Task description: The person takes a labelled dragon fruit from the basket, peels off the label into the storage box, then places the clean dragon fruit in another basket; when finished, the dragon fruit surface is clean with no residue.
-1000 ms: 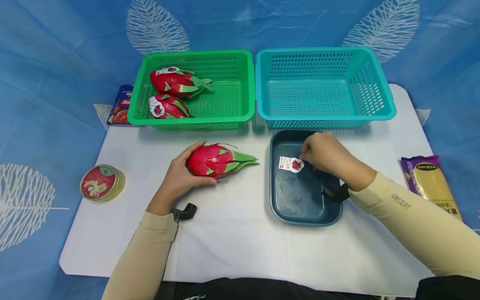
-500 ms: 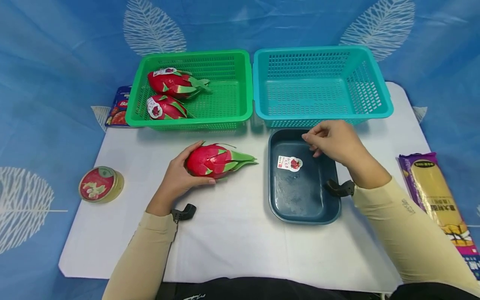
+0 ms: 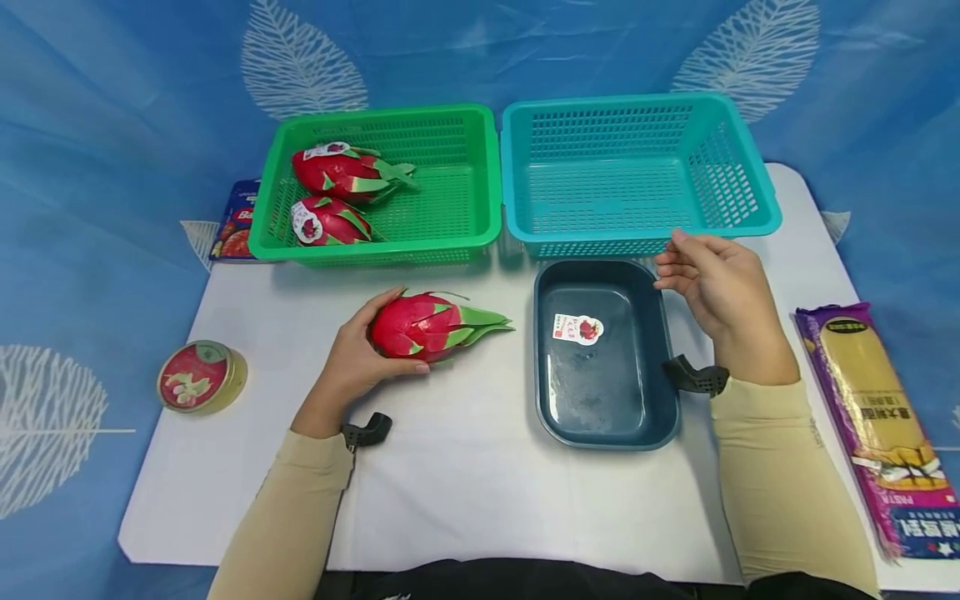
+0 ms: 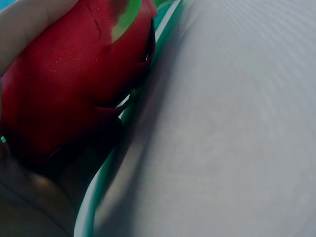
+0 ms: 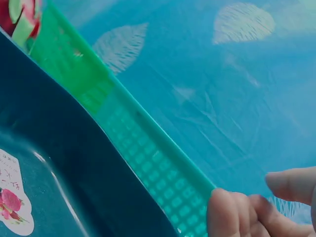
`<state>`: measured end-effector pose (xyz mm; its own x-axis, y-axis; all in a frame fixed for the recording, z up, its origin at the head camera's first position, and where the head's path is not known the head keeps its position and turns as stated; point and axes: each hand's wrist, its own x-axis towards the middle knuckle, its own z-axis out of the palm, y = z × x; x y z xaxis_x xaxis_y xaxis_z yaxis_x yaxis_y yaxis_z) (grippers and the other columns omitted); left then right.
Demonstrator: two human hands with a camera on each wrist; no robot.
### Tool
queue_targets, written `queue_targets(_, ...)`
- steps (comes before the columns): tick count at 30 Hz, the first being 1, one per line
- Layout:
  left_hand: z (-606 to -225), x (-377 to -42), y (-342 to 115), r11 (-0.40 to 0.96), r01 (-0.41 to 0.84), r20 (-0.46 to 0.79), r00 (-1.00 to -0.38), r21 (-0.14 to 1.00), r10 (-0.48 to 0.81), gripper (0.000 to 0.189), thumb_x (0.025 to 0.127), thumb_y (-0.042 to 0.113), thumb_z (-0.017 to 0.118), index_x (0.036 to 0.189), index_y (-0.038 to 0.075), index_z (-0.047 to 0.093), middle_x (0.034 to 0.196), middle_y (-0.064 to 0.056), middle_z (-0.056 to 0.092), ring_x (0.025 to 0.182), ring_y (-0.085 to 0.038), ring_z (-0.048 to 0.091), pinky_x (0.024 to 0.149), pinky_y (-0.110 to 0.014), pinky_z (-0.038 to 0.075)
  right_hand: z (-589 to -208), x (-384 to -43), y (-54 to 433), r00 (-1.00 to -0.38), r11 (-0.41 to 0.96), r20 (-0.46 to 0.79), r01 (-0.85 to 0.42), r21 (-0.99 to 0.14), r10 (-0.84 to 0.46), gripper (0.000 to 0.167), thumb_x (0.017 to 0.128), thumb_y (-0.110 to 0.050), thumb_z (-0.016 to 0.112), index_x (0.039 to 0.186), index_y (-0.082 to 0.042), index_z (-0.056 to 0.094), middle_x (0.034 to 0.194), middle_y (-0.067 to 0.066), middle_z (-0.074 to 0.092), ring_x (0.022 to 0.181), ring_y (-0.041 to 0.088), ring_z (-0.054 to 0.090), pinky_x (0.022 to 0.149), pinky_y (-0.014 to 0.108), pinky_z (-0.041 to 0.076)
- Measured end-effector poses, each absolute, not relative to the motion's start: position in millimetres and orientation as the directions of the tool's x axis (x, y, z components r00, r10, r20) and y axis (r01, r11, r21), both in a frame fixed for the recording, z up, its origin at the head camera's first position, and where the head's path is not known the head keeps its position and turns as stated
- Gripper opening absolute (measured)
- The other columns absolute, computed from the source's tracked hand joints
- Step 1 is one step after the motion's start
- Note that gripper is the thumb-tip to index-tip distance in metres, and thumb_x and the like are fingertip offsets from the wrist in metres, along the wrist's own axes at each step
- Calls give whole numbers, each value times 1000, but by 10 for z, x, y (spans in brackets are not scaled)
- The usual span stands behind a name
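My left hand (image 3: 354, 358) grips a dragon fruit (image 3: 420, 327) on the white table, thumb on the near side and fingers round the far side; its green leaf tips point right. In the left wrist view the red skin of the dragon fruit (image 4: 64, 84) fills the upper left. My right hand (image 3: 723, 287) hovers by the upper right corner of a dark blue basin (image 3: 600, 392), fingers loosely curled with nothing between them. In the right wrist view its thumb (image 5: 294, 183) stands apart from the fingers. A white label with a fruit picture (image 3: 578, 329) lies in the basin.
Two more labelled dragon fruits (image 3: 348, 175) (image 3: 326, 222) lie in the green basket (image 3: 375, 254). Beside it stands a turquoise basket (image 3: 645, 237). A round tin (image 3: 201, 377) is at the left, a blue packet (image 3: 238, 221) behind, and a pasta packet (image 3: 873, 425) at the right edge.
My right hand has lifted from inside the basin and moved right, past its upper right corner, its fingers loosening. The label stays in the basin. My left hand keeps its grip on the dragon fruit.
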<state>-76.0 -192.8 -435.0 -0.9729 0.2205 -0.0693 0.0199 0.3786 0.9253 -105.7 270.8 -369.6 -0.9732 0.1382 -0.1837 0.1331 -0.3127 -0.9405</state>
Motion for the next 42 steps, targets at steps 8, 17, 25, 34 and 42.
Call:
queue_targets(8, -4370, -766, -1923, 360, 23, -62, -973, 932, 223, 105, 69, 17, 103, 158, 25, 48, 156, -2, 47, 141, -25, 42, 106, -52, 50, -3896, -1057, 2871, -923, -552, -273, 85, -829, 269, 36, 98, -16, 78, 117, 8, 59, 99, 15, 60, 84, 23, 62, 72, 32, 61)
queue_targets(17, -4379, -767, -1921, 363, 26, -60, -973, 931, 224, 105, 68, 17, 103, 158, 25, 47, 155, -1, 47, 141, -23, 42, 104, -52, 51, -4108, -1163, 2942, -929, -756, -204, -111, -645, 310, 13, 100, 6, 68, 100, 12, 57, 97, 24, 64, 88, 30, 68, 80, 35, 62)
queue_targets(25, -4381, -770, -1918, 337, 17, -66, -970, 941, 233, 105, 69, 13, 102, 158, 23, 47, 154, 0, 48, 142, -23, 41, 103, -52, 52, -4202, -1199, 3001, -939, -863, -228, -117, -491, 257, 8, 101, 9, 63, 98, 10, 56, 97, 25, 65, 91, 33, 70, 83, 37, 62)
queue_targets(34, -4317, -816, -1984, 338, 19, -72, -964, 941, 255, 103, 69, 15, 102, 156, 23, 48, 152, -2, 49, 140, -27, 43, 98, -51, 56, -4261, -1239, 3047, -952, -916, -231, -99, -388, 200, 13, 99, 11, 65, 106, 10, 54, 104, 24, 62, 96, 33, 68, 87, 36, 61)
queue_targets(42, -4025, -894, -2069, 243, 126, 34, -936, 962, 349, 101, 66, -6, 97, 154, 10, 50, 151, -10, 50, 138, -30, 44, 92, -33, 58, -4343, -1268, 3068, -965, -923, -186, -106, -370, 186, 11, 101, 10, 63, 108, 11, 54, 104, 24, 61, 96, 33, 68, 88, 35, 60)
